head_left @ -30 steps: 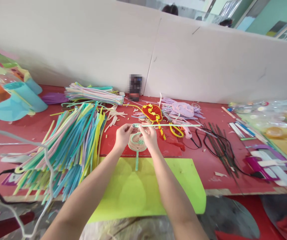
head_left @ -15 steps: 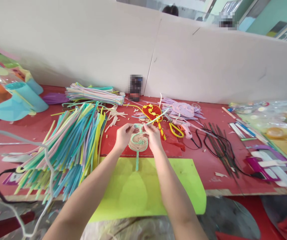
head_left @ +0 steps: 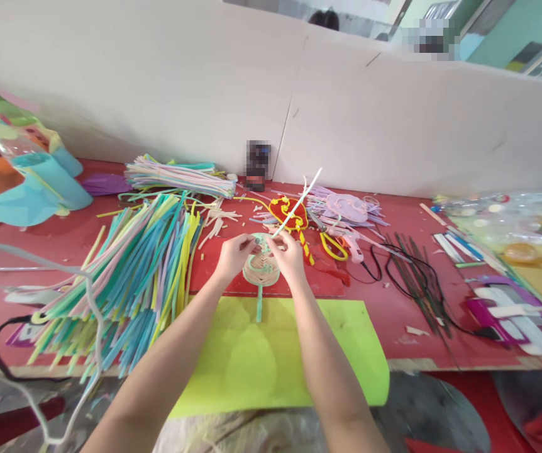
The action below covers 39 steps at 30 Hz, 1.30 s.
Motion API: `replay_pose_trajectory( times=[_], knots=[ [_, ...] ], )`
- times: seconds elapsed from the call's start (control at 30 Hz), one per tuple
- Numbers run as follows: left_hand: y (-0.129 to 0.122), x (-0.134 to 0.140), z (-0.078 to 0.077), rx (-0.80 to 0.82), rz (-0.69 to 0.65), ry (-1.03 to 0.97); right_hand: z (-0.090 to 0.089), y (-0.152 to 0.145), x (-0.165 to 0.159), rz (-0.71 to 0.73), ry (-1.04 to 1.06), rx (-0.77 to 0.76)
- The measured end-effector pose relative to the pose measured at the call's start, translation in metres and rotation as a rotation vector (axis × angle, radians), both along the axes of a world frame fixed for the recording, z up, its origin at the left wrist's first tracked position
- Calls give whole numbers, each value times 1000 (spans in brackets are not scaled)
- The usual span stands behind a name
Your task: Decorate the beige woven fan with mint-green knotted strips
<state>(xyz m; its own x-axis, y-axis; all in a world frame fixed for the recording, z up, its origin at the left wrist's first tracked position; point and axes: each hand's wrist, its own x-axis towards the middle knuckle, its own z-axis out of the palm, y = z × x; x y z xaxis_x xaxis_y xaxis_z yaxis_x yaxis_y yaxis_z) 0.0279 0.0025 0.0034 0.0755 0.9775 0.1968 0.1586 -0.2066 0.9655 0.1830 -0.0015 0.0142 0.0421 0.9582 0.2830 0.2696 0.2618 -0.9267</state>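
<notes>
A small round fan made of pipe cleaners (head_left: pixel 261 275), beige with a pale green outline, a curl and a straight green handle, lies between my hands. My left hand (head_left: pixel 236 255) is closed in a pinch at the fan's upper left edge. My right hand (head_left: pixel 287 253) pinches a pale green pipe cleaner (head_left: pixel 299 200), whose free end sticks up and to the right. The fan's top edge is partly covered by my fingertips. Under it are a red mat (head_left: pixel 320 282) and a yellow-green sheet (head_left: pixel 337 352) reaching over the table's front edge.
A big heap of coloured pipe cleaners (head_left: pixel 134 270) lies left, a bundle (head_left: pixel 181 176) behind it. Beyond my right hand are a red-and-yellow fan (head_left: pixel 280 211), yellow-handled scissors (head_left: pixel 333 246) and a pink glue gun (head_left: pixel 352 245) with its black cord. Dark sticks (head_left: pixel 417 270) lie farther right.
The pale pipe cleaner in my right hand has swung more upright, its free end now higher. My right fingers have shifted slightly; the fan and my left hand stay nearly in place.
</notes>
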Motion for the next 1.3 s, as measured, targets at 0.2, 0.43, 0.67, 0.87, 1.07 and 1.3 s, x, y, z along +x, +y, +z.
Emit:
replay_pose_trajectory(
  times=[0.2, 0.43, 0.67, 0.87, 1.07, 1.3],
  knots=[
    [1, 0, -3, -11, -12, 35, -4, 1, -2, 37, -147, 77],
    [3, -2, -4, 61, -9, 210, -9, 1, -7, -19, -264, 182],
    [5, -3, -6, 44, 5, 192, -8, 0, -7, -39, -153, 127],
    [4, -4, -4, 27, -21, 164, -7, 1, -5, 80, -236, 196],
    [5, 3, -6, -153, -29, -237, -5, 0, -9, -52, -23, 94],
    [1, 11, -5, -211, 34, -403, -2, -6, -19, -113, 153, 2]
  ],
)
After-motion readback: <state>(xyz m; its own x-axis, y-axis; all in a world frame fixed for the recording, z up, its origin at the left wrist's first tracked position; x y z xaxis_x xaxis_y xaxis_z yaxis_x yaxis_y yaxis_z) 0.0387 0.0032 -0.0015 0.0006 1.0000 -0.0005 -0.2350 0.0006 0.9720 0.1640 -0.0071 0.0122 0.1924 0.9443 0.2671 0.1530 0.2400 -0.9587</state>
